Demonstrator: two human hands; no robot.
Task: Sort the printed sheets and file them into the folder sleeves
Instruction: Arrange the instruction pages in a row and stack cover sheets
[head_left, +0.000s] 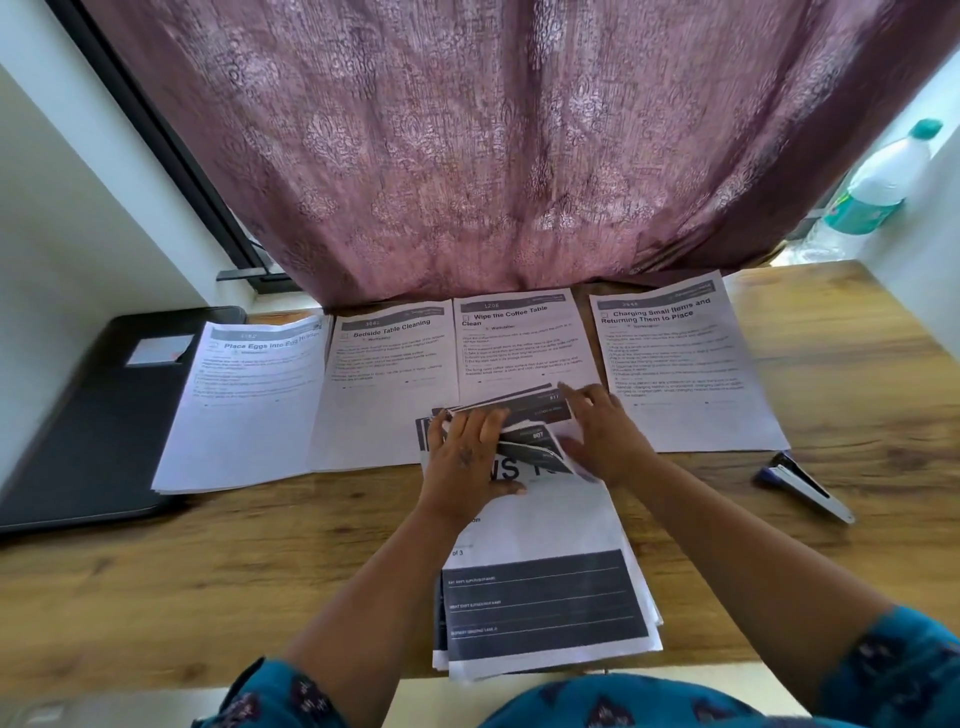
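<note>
A wooden table (857, 364) carries four printed sheets (387, 384) in a far row and a black folder (88, 415) at far left. The near stack (540, 597) lies under the left hand (467, 457), fingers spread flat; the right hand (605, 431) lifts its far corners with curled fingers.

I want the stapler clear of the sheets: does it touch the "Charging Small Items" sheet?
Apart. The head view shows bare wood between the stapler and the "Charging Small Items" sheet.

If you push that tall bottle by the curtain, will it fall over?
Probably, fairly easily: the bottle looks tall and narrow, so it may tip. It seems to be plastic, so likely light and unlikely to break. Once down, its round body could roll.
</note>
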